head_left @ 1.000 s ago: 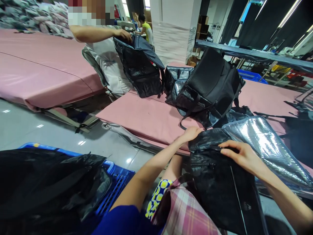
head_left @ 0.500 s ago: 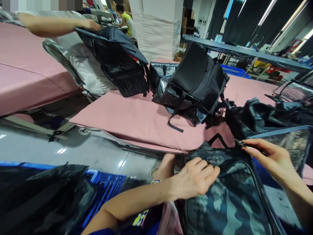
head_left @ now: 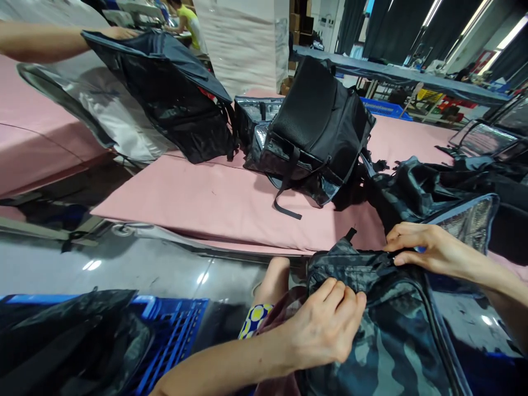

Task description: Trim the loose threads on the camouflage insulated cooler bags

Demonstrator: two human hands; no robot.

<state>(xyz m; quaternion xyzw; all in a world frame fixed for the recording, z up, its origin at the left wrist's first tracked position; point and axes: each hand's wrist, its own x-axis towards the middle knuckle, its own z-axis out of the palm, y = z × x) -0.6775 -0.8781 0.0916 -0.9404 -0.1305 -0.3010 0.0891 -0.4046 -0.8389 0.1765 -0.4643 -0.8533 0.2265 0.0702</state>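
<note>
A dark camouflage bag (head_left: 388, 341) lies on my lap at the lower right, its top edge against the pink table. My left hand (head_left: 325, 327) grips the bag's fabric near the top left corner, fingers curled into it. My right hand (head_left: 429, 250) pinches the bag's top edge, apparently at the zipper, to the right of the left hand. Behind my right hand a flap with silver foil lining (head_left: 466, 220) stands up.
A pink padded table (head_left: 214, 203) holds an upright black backpack (head_left: 322, 126) and more dark bags (head_left: 433, 184) at the right. A co-worker's arm (head_left: 37, 41) holds another black bag (head_left: 169, 93) at the upper left. A blue crate (head_left: 173, 335) with black bags sits at the lower left.
My right hand has moved left along the bag's top edge, closer to my left hand. My left hand has shifted down slightly and curled tighter. The view has tilted downward.
</note>
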